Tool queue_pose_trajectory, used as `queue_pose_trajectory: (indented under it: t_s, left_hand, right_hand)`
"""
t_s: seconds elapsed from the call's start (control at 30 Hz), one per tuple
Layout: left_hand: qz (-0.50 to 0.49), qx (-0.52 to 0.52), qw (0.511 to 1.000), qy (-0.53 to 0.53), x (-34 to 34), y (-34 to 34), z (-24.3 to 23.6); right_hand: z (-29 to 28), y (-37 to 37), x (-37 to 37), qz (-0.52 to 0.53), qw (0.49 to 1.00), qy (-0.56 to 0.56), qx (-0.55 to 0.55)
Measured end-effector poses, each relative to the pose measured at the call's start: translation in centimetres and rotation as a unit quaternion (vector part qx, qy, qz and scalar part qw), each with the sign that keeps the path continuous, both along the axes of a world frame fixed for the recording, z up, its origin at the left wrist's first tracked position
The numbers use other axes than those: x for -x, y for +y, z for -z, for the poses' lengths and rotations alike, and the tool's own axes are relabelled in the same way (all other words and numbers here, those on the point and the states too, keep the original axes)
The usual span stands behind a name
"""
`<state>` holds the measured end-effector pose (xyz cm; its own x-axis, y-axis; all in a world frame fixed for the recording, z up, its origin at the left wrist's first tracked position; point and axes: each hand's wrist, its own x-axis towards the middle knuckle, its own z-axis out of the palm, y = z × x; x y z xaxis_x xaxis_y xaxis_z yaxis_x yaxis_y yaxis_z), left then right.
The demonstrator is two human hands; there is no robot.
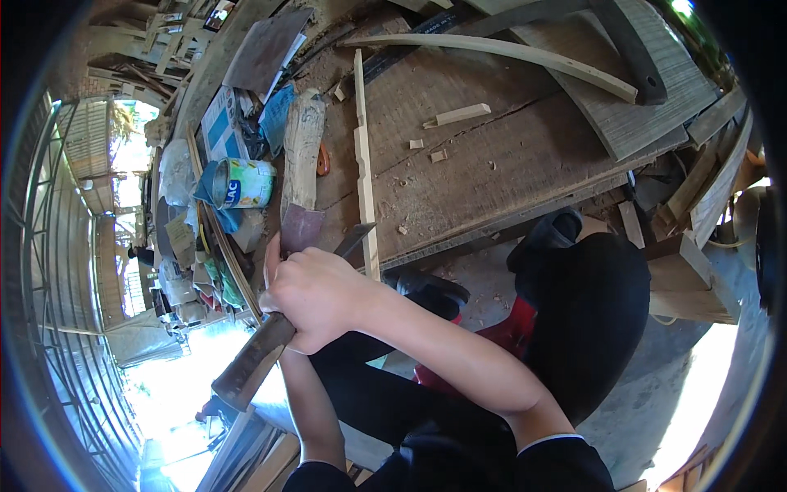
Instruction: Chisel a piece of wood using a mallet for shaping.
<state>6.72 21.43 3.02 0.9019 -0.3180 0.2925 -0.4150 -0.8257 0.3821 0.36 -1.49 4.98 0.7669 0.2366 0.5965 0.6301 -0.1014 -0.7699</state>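
My right hand (316,295) is closed around a long dark tool that slants across the view. Its thick brown handle-like end (254,361) sticks out at lower left, and a narrow dark blade-like end (357,239) shows beyond my knuckles. My left hand (272,261) is mostly hidden behind the right; only a finger shows, near a stout wooden piece (303,148) with a reddish-brown end. Just right of the blade-like end lies a thin pale wood strip (363,164) with notches along one side, its near end reaching past the bench edge.
The brown workbench (459,197) carries small offcuts (459,115), shavings, a curved strip (508,51), a metal square (631,53) and a grey board (631,98). At left stand a printed tin (244,184) and an orange-handled thing (323,160). My legs (586,312) are beside the bench.
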Motion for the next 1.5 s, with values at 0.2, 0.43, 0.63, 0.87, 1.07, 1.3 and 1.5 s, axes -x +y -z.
queue_pose_trajectory:
  t_s: [0.2,0.43,0.63,0.87,1.07,1.3,1.5]
  left_hand:
    - [0.006,-0.005,1.0,0.007,-0.1,1.4,-0.1]
    - [0.005,-0.004,1.0,0.017,-0.5,3.5,0.2]
    - [0.001,-0.006,1.0,0.025,-0.5,5.1,0.3]
    - [-0.001,-0.005,0.999,0.031,-0.2,6.1,0.2]
    - [0.002,0.006,0.999,0.034,0.4,5.8,0.4]
    - [-0.076,0.034,0.994,0.076,3.3,-0.5,-5.6]
    - [-0.1,0.039,0.992,-0.068,2.7,-0.9,-8.6]
  right_hand:
    - [0.0,-0.2,0.5,-0.003,1.0,-0.024,-0.006]
    - [-0.3,0.5,0.8,-0.026,0.999,-0.02,-0.015]
    - [0.1,0.7,1.0,-0.034,0.999,-0.005,-0.004]
    - [0.4,1.1,0.9,0.002,0.999,-0.038,-0.034]
    - [0.3,1.2,0.7,0.019,0.999,-0.039,-0.031]
    - [0.2,0.8,1.0,0.01,0.999,-0.034,-0.039]
    - [-0.3,1.0,1.0,-0.002,0.999,-0.039,-0.038]
